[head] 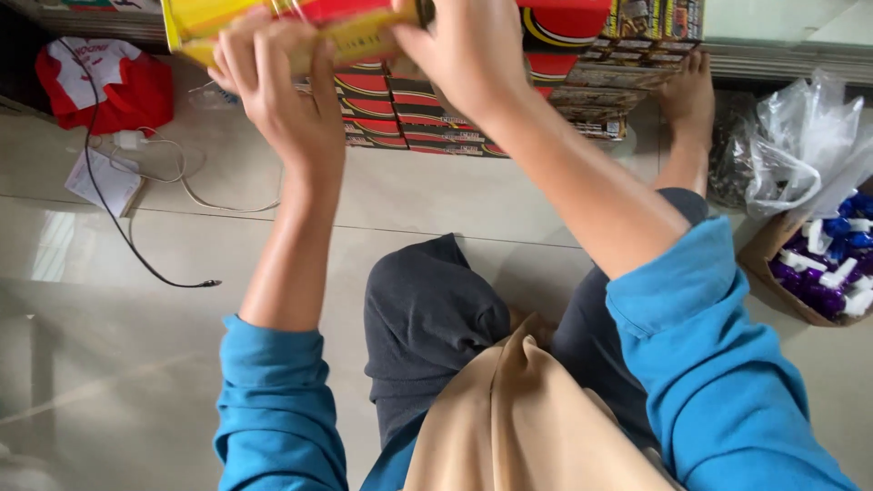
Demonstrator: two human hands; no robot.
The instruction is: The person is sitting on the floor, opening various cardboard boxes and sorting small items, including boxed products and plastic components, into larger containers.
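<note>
**Both hands clamped on a yellow carton**

The left hand and the right hand both hold a yellow carton at the top edge of the view, raised above the tiled floor. The left grip wraps its fingers over the near face; the right grip closes over the carton's right end. Just beyond the grip stands a stack of red and black boxes. Left of the grip lie a red and white cloth and a black cable. Far right of the grip sit a clear plastic bag and a cardboard box of blue and purple bottles.
</note>
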